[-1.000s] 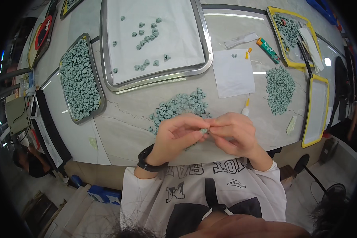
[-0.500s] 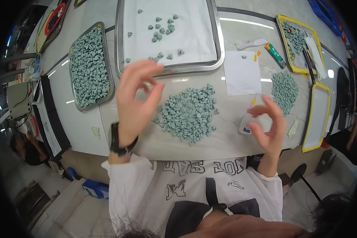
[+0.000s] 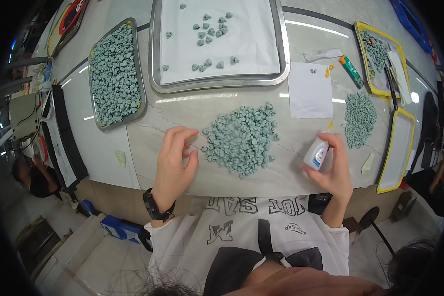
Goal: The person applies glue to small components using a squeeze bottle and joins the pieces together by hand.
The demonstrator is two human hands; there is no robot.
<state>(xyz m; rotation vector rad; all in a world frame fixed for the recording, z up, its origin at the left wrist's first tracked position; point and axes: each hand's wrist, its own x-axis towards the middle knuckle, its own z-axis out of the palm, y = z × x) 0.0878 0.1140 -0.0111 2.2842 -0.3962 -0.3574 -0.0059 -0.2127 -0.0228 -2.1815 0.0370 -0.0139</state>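
Note:
A heap of small grey-green pieces (image 3: 241, 138) lies on the pale table in front of me. My left hand (image 3: 176, 160) rests on the table just left of the heap, fingers spread, holding nothing I can see. My right hand (image 3: 333, 170) is at the right of the heap and grips a small white bottle (image 3: 315, 154) with a yellow tip, held upright over the table. A black watch sits on my left wrist.
A large steel tray (image 3: 217, 81) lined with white paper holds several scattered pieces. A smaller tray (image 3: 114, 74) at the left is full of them. A white sheet (image 3: 310, 90), a second heap (image 3: 359, 118), a green tube (image 3: 350, 66) and yellow-rimmed trays (image 3: 394, 148) lie right.
One second ago both hands were together over the heap. They parted; the left hand rose toward the steel tray, then came down beside the heap. The right hand now holds the white bottle.

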